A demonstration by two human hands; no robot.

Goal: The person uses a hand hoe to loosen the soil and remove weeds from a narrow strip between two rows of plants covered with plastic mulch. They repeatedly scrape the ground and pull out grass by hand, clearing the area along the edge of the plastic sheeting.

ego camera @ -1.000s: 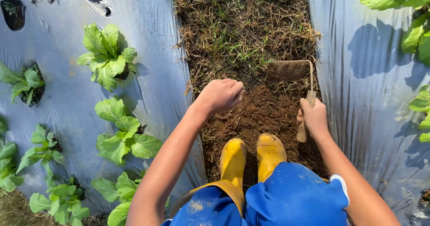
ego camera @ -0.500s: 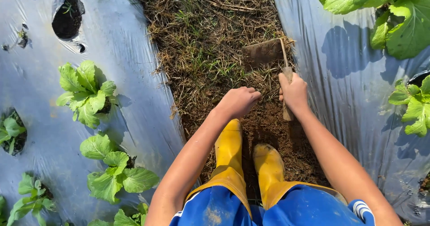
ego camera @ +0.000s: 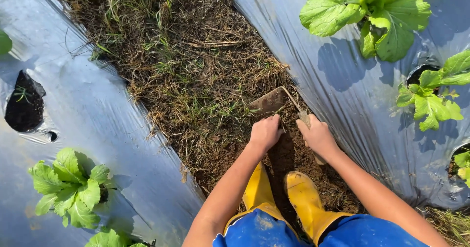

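The head view looks straight down on a furrow (ego camera: 196, 80) of dry straw, thin grass and brown soil running between two sheets of silvery plastic mulch (ego camera: 93, 115). The right hand (ego camera: 318, 137) is closed around the wooden handle of a small hand hoe (ego camera: 271, 101), gripping it near the lower end of the shaft; the hoe's flat, soil-stained blade lies on the ground just ahead of both hands, at the edge where the grassy cover meets bare earth. The left hand (ego camera: 265, 132) is curled into a loose fist with knuckles up, just beside the blade and touching or nearly touching its near edge; whether it holds any grass or soil cannot be told from this angle. The two hands sit close together, with a narrow gap between them. Below them stand two yellow rubber boots (ego camera: 303, 198) on the dark loosened soil (ego camera: 289, 164), and blue shorts (ego camera: 264, 232) fill the bottom edge. Leafy green seedlings (ego camera: 73, 186) grow through holes in the left sheet, larger leafy plants (ego camera: 372, 12) grow through the right sheet, and an open planting hole (ego camera: 22, 105) of dark soil shows at the far left.
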